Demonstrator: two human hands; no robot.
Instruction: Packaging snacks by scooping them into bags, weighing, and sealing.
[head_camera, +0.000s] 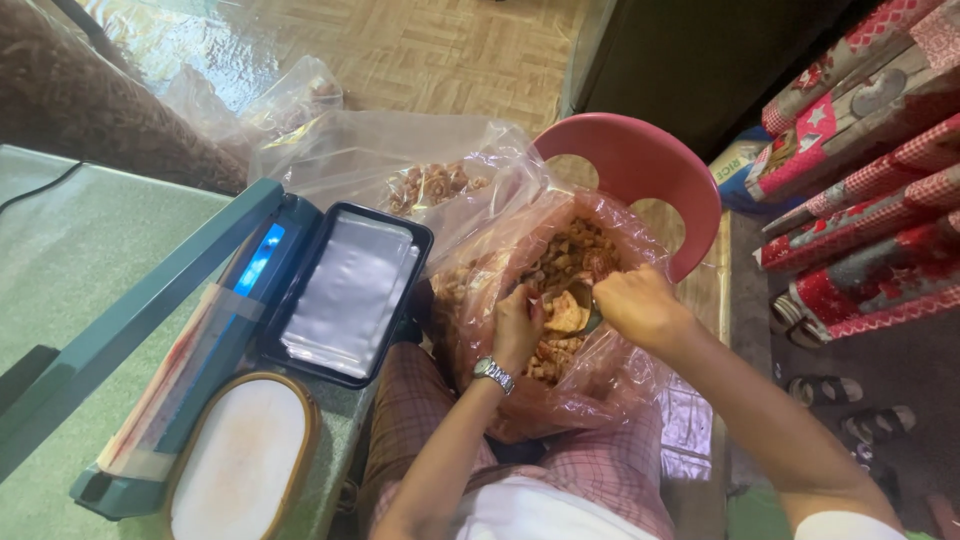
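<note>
The right hand (640, 305) is curled tight around a small metal scoop (585, 318). The scoop points left, toward the left hand (518, 325). That hand's fingers pinch a little clear bag of brown snack pieces (565, 315), touching the scoop's mouth. Both hands sit inside the big clear plastic bag of crunchy brown snacks (590, 390) on the lap.

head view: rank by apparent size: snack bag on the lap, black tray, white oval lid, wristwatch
1. snack bag
2. black tray and white oval lid: look alike; the lid sits nearer the camera and is cut off by the frame edge, so unranked
3. wristwatch
</note>
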